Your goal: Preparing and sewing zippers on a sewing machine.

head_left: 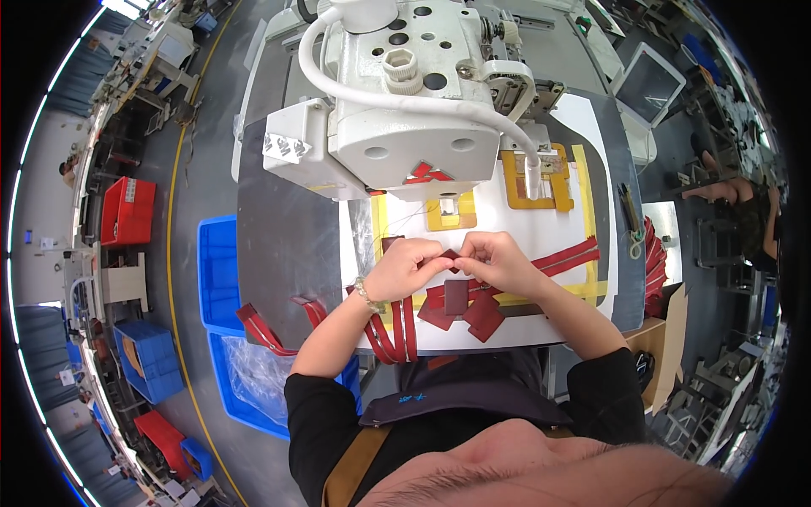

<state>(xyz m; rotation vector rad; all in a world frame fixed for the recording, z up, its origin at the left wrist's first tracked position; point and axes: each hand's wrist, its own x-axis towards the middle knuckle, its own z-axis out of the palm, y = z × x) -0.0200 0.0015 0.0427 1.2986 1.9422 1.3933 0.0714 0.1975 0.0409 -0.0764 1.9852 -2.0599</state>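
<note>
Between my left hand (410, 269) and my right hand (497, 260), a small dark red fabric piece (453, 256) is pinched by the fingertips of both. The fingers hide part of it. Just below my hands lie several dark red square patches (484, 318), overlapping one another. A red zipper strip (568, 257) with a pale line of teeth runs out to the right, partly behind my right hand. More red zipper strips (385, 340) hang in loops over the table's near edge, under my left wrist.
A white industrial sewing machine (414, 110) stands close beyond my hands. Yellow-taped frames (536, 179) lie on the white work plate. Thread snips (633, 241) and a bundle of red zippers (654, 262) are at the right. Blue bins (221, 226) stand left; a cardboard box (670, 346) stands right.
</note>
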